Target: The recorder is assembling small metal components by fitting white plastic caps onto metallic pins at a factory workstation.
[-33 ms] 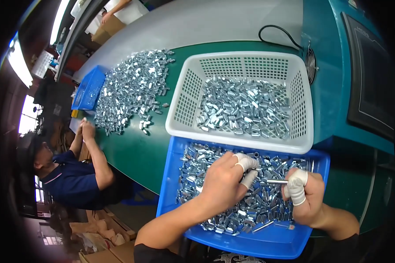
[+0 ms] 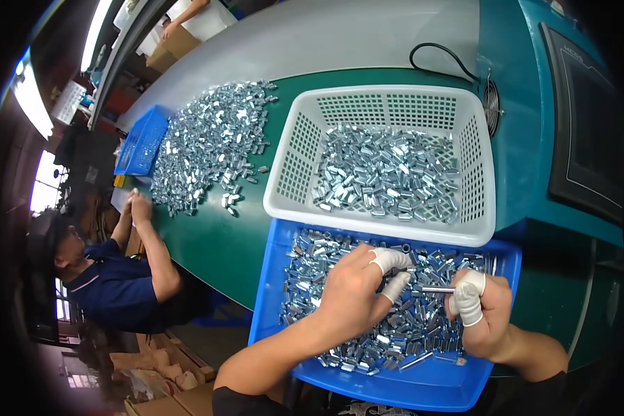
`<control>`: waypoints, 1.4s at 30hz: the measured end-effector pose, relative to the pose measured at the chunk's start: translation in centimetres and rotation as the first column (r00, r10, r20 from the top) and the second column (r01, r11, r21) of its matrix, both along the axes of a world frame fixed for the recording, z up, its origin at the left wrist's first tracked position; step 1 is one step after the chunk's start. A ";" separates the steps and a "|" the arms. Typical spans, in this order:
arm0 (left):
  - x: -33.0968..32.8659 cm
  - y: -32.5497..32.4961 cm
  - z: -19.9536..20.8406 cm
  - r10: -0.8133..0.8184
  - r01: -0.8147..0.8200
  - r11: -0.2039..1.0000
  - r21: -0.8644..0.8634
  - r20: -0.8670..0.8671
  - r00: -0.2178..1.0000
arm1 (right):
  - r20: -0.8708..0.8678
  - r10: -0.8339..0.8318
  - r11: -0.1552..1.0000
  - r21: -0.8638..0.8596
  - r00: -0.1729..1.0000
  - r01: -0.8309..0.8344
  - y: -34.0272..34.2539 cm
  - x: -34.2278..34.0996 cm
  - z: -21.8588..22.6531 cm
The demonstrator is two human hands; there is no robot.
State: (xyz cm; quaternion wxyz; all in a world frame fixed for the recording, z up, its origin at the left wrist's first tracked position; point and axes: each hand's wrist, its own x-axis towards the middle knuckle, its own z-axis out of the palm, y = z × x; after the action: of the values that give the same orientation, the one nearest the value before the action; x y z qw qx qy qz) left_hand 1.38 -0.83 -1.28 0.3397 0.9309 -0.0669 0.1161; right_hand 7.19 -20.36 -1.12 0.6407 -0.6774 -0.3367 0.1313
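My right hand point(image 2: 484, 308), white cots on its thumb and finger, is closed on a thin straight metal rod point(image 2: 437, 289) that points left toward my other hand. Thumb and index finger of my left hand point(image 2: 359, 286), also in white cots, curl toward each other close to the rod's tip. Whatever lies between them cannot be told from the loose parts behind. Both hands are over a blue tray point(image 2: 423, 390) holding many shiny six-sided metal sleeves point(image 2: 367, 352), like long coupling nuts.
Behind the tray stands a white perforated basket point(image 2: 380, 223) with more sleeves. A large pile of sleeves point(image 2: 211, 142) lies on the green table point(image 2: 208, 243), beside a small blue basket point(image 2: 143, 142). A co-worker point(image 2: 121, 277) sits at left. A teal machine point(image 2: 516, 139) with a dark screen stands at right.
The whole view has shifted very slightly. Both hands and the rod keep nearly the same pose.
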 end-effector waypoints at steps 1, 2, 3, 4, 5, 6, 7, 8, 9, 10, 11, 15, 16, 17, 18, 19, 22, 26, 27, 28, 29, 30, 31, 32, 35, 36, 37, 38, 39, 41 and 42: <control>-0.2 -0.2 0.5 0.001 -0.001 1.000 0.008 0.007 1.000 | 0.007 0.001 1.000 0.008 1.000 -0.001 0.2 0.1 0.3; -0.3 -0.4 0.9 0.017 -0.035 0.978 -0.208 -0.084 0.996 | -0.082 -0.027 1.000 -0.001 0.996 0.027 0.2 0.2 0.6; -0.5 -0.5 1.2 0.012 -0.085 0.908 -0.411 -0.177 0.984 | -0.172 -0.055 0.998 -0.013 0.984 0.054 0.4 0.3 0.8; -0.5 -0.5 1.5 -0.020 -0.058 0.893 -0.445 -0.167 0.986 | -0.156 -0.093 0.996 -0.024 0.983 0.090 0.6 0.3 0.5; -0.6 -0.6 1.5 -0.031 -0.044 0.880 -0.473 -0.150 0.988 | -0.152 -0.089 0.996 -0.017 0.984 0.087 0.7 0.3 0.5; -0.5 -0.7 1.6 -0.042 -0.030 0.868 -0.496 -0.133 0.990 | -0.167 -0.089 0.996 -0.041 0.982 0.083 0.6 0.3 0.5; -0.6 -0.6 1.7 -0.052 -0.018 0.855 -0.519 -0.121 0.991 | -0.186 -0.089 0.995 -0.067 0.979 0.078 0.6 0.4 0.5; -0.5 -0.5 1.6 -0.048 -0.023 0.857 -0.515 -0.123 0.991 | -0.265 -0.062 0.994 -0.101 0.962 0.036 0.4 0.5 0.8; -0.4 -0.2 1.6 -0.042 0.005 0.877 -0.481 -0.065 0.997 | -0.268 -0.057 0.995 -0.097 0.962 0.032 0.6 0.6 0.8; -0.3 -0.2 1.5 -0.043 0.035 0.894 -0.446 -0.007 0.999 | -0.290 -0.018 0.993 -0.118 0.957 -0.017 0.6 0.7 0.9; -0.4 -0.3 1.5 -0.043 0.035 0.895 -0.445 -0.010 0.999 | -0.312 0.020 0.988 -0.138 0.950 -0.066 0.6 0.7 0.9; -0.8 -0.9 1.3 -0.172 0.106 0.849 -0.518 -0.080 0.982 | -0.357 0.095 0.980 -0.132 0.929 -0.151 0.6 0.1 1.0; -0.8 -0.9 1.4 -0.119 0.059 0.858 -0.510 -0.086 0.989 | -0.341 0.078 0.985 -0.120 0.937 -0.126 0.4 0.2 1.1; -0.7 -0.8 1.5 -0.066 0.011 0.865 -0.502 -0.092 0.994 | -0.348 0.062 0.985 -0.129 0.936 -0.113 0.3 0.2 1.0; -0.8 -0.8 1.3 0.000 -0.041 0.829 -0.558 -0.072 0.997 | -0.340 0.004 0.996 -0.079 0.940 -0.032 0.3 0.2 0.7; -0.8 -0.5 1.2 0.028 -0.060 0.825 -0.562 -0.066 0.997 | -0.333 -0.053 0.999 -0.026 0.941 0.047 0.4 0.3 0.5; -0.7 -0.4 1.3 -0.081 0.045 0.841 -0.539 -0.043 0.996 | -0.334 -0.019 1.000 -0.021 0.942 0.013 0.6 0.3 0.6; -0.9 -0.4 1.4 -0.114 0.039 0.837 -0.545 -0.104 0.988 | -0.352 0.053 0.996 -0.045 0.934 -0.074 0.5 0.4 0.9; -1.2 -0.4 1.5 -0.107 -0.035 0.819 -0.573 -0.212 0.971 | -0.346 0.081 0.992 -0.063 0.935 -0.109 0.4 0.4 0.7; -1.3 -0.5 1.8 -0.142 -0.067 0.779 -0.623 -0.279 0.950 | -0.300 0.079 0.992 -0.068 0.951 -0.104 0.6 0.3 0.3; -1.3 -0.5 1.6 -0.143 -0.069 0.777 -0.626 -0.282 0.949 | -0.305 0.077 0.992 -0.071 0.949 -0.103 0.6 0.3 0.3; -1.3 -0.5 1.3 -0.164 -0.026 0.796 -0.604 -0.258 0.952 | -0.287 0.074 0.990 -0.092 0.955 -0.104 0.5 0.3 0.3; -1.3 -0.5 1.0 -0.184 0.014 0.814 -0.581 -0.234 0.955 | -0.270 0.072 0.988 -0.113 0.960 -0.106 0.5 0.3 0.3; -1.2 -0.5 0.9 -0.182 0.040 0.822 -0.569 -0.196 0.964 | -0.275 0.070 0.988 -0.116 0.959 -0.106 0.5 0.4 0.4; -0.6 -1.2 0.2 -0.171 0.190 0.870 -0.456 0.082 0.982 | -0.493 0.154 0.969 -0.094 0.856 -0.228 0.5 0.5 0.8; -0.6 -1.3 0.3 -0.161 0.182 0.878 -0.443 0.085 0.983 | -0.521 0.152 0.963 -0.111 0.840 -0.244 0.5 0.8 1.0; -0.5 -1.3 0.4 -0.146 0.170 0.895 -0.413 0.089 0.985 | -0.547 0.150 0.957 -0.130 0.824 -0.260 0.5 1.0 1.0; -0.5 -1.3 0.4 -0.134 0.159 0.908 -0.388 0.093 0.987 | -0.556 0.168 0.958 -0.103 0.814 -0.268 0.5 1.1 0.7; -0.6 -1.4 0.6 -0.121 0.149 0.919 -0.364 0.097 0.988 | -0.564 0.156 0.958 -0.114 0.811 -0.264 0.3 1.2 0.9; -0.5 -1.6 1.2 -0.069 0.092 0.929 -0.359 0.076 0.995 | -0.683 0.160 0.962 -0.053 0.712 -0.267 0.5 1.4 1.3; -0.6 -1.9 1.1 -0.034 0.052 0.911 -0.409 0.049 0.998 | -0.745 0.139 0.969 -0.033 0.653 -0.243 0.5 1.3 1.4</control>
State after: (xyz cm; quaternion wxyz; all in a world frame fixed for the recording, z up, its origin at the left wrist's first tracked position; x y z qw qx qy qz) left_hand 0.81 -2.73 -0.14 0.5285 0.8347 -0.0685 0.1392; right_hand 8.51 -19.83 0.33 0.6589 -0.5675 -0.1098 0.4813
